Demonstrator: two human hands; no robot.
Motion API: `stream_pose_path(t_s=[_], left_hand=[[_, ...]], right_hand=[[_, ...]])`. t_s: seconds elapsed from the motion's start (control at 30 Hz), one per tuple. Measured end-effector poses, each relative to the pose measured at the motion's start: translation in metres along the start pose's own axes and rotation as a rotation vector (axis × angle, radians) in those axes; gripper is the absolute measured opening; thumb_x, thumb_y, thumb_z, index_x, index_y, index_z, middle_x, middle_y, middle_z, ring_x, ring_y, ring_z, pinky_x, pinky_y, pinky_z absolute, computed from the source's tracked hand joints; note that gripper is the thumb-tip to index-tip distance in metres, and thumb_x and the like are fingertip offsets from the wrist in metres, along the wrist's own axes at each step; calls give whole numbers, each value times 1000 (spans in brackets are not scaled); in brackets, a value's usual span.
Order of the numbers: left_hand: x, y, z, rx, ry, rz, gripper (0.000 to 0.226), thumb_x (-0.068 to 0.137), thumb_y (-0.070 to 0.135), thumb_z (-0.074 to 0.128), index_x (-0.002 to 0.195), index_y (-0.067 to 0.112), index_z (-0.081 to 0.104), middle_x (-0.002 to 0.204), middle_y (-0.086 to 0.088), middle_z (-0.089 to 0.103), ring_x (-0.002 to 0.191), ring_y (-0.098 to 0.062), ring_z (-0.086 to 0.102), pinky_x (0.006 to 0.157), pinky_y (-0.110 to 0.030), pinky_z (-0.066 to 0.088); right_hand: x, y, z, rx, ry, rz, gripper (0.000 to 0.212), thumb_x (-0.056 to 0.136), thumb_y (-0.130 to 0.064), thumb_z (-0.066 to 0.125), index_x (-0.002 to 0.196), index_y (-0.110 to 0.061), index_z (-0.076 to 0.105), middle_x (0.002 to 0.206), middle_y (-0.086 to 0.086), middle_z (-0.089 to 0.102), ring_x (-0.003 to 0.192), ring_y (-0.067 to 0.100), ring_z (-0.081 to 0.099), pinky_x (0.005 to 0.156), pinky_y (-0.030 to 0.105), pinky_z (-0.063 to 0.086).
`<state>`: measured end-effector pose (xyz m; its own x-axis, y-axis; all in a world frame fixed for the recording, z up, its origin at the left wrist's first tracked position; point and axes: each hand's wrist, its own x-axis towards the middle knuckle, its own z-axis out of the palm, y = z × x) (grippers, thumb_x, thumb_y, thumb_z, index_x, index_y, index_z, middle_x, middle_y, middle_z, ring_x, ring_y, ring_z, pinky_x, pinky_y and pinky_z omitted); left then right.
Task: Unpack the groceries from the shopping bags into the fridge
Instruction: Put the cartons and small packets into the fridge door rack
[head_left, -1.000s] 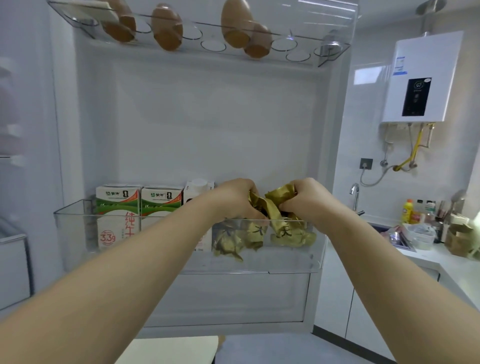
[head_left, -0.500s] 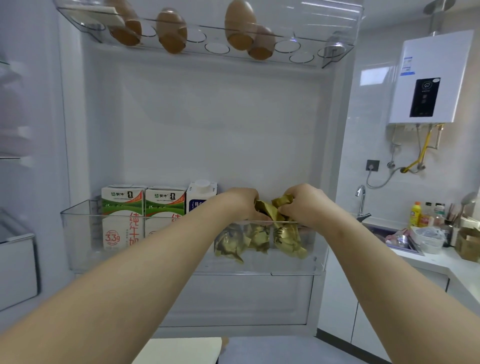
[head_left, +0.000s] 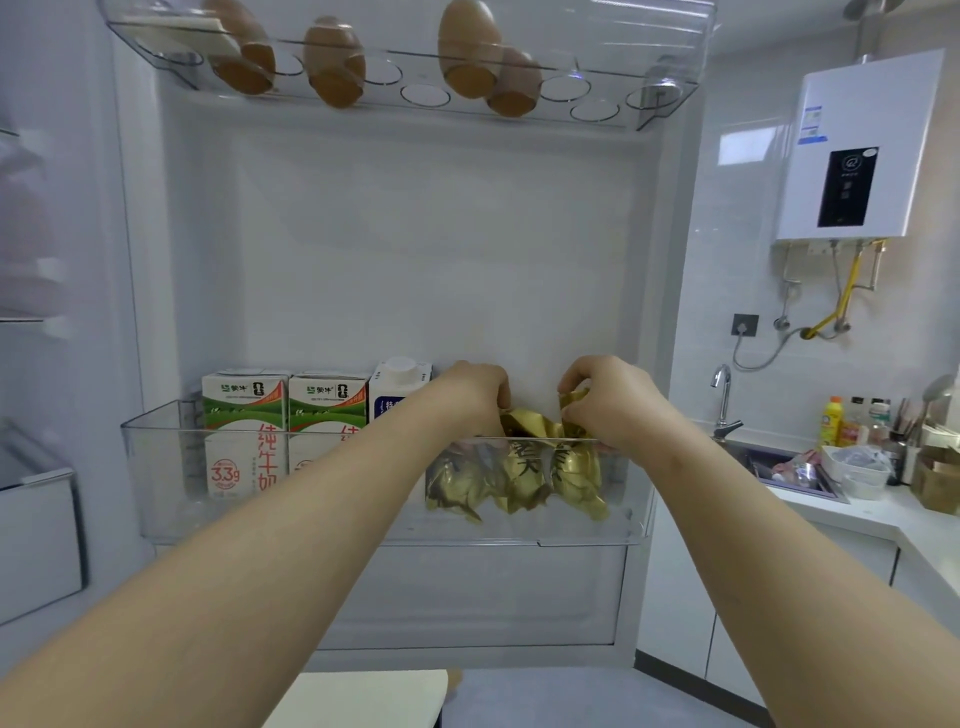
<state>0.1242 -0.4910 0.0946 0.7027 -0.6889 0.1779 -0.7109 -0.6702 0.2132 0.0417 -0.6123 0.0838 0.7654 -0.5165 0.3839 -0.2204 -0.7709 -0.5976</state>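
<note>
Several gold foil packets (head_left: 524, 473) stand in the right half of the clear fridge door bin (head_left: 156, 483). My left hand (head_left: 475, 387) reaches over the bin's rim and pinches the packets' tops on their left side. My right hand (head_left: 608, 400) grips a crumpled gold top at the right. Both hands sit just above the rim, with their fingertips partly hidden behind the foil.
Two green-and-white milk cartons (head_left: 244, 431) and a white capped carton (head_left: 397, 387) fill the bin's left half. Brown eggs (head_left: 332, 60) sit in the egg rack above. At right are a countertop (head_left: 883, 514), a sink tap (head_left: 722, 395) and a wall water heater (head_left: 857, 150).
The gold packets have dropped deeper into the door bin. Both hands have lowered towards its rim and moved slightly apart.
</note>
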Motion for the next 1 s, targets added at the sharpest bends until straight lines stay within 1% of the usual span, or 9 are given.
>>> stream_pose_path(t_s=[0.07,0.1,0.23,0.4,0.47,0.57,0.67,0.8,1.0], left_hand=[[-1,-1,0,-15,5,8,44,85,19,66,125,16,49,126,-7,50,98,-20,48,79,-26,43],[-2,-1,0,-29,4,9,42,86,19,65,125,16,50,125,-6,51,99,-20,50,79,-25,44],[-4,-3,2,-84,17,28,34,90,18,57,124,18,51,124,-3,53,95,-16,49,77,-23,43],[-6,-3,1,-141,18,39,30,92,21,54,122,20,53,124,0,54,97,-14,49,79,-23,43],[-7,-2,1,-148,11,42,29,93,22,53,122,20,53,125,0,55,102,-16,52,82,-23,44],[-9,-1,0,-135,22,45,28,93,24,50,122,20,53,121,1,55,95,-14,48,77,-22,40],[-10,-2,0,-135,60,54,27,94,27,49,119,19,54,119,-1,56,92,-14,47,75,-22,39],[-12,-3,1,-125,112,72,26,94,28,50,117,17,55,120,-4,57,100,-17,52,80,-25,43],[-18,-2,3,-22,345,102,24,94,29,46,111,16,56,110,-5,60,96,-21,55,73,-28,43]], right_hand=[[-2,1,-2,25,17,-8,20,85,0,53,95,-17,56,112,12,45,72,26,57,46,26,51],[-3,1,-4,60,21,-7,19,85,0,54,95,-16,55,110,12,46,70,26,57,46,27,52],[-7,1,-9,240,-2,19,19,81,-3,66,95,-14,58,87,9,51,66,21,55,64,43,60],[-12,-1,-10,224,-5,-6,13,83,-14,67,96,-12,63,80,7,58,63,17,58,50,24,56],[-15,-3,-8,203,-35,-2,17,85,-20,65,100,-14,62,82,4,58,68,16,60,53,25,57],[-18,-7,-5,139,-67,-1,20,86,-28,62,103,-18,60,83,-4,53,73,12,55,62,29,58],[-18,-8,-3,83,-56,-30,23,87,-33,60,105,-20,62,81,-10,51,73,5,48,60,24,49],[-19,-7,-1,30,-18,-56,30,86,-34,58,114,-22,59,93,-5,56,84,13,54,72,27,47],[-24,-8,1,11,63,-101,36,85,-35,56,119,-26,57,104,-4,53,92,15,52,74,28,43]])
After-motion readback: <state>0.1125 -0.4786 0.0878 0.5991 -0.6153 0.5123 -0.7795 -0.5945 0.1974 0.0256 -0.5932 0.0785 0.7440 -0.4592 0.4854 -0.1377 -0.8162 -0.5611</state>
